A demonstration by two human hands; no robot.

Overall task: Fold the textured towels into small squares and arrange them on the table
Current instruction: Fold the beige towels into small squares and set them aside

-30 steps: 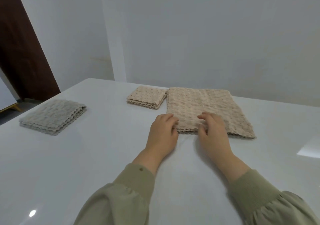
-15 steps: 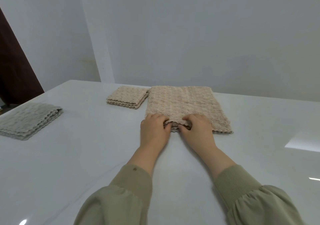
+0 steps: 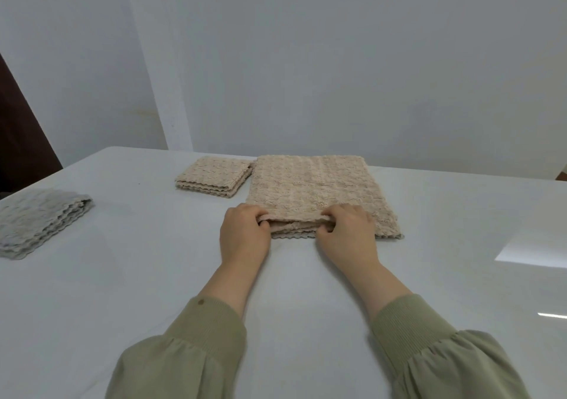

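Since the frame half a second earlier, the two hands have drawn apart along the near edge of the half-folded beige towel (image 3: 313, 184), and the top layer now rides up off the wavy layers beneath it. The left hand (image 3: 244, 236) pinches that raised edge at the towel's near-left corner, fingers curled over it. The right hand (image 3: 346, 236) pinches the same edge further along, leaving a stretch of towel past it on the right. The towel lies flat on the white table (image 3: 153, 291) near the middle of its far edge, directly beyond both hands. The gripped edge runs left to right, so the next fold probably carries it away from the person toward the far edge. A finished beige square (image 3: 214, 176) touches the towel's far-left corner. A folded grey towel (image 3: 40, 220) sits well apart at the table's left edge.
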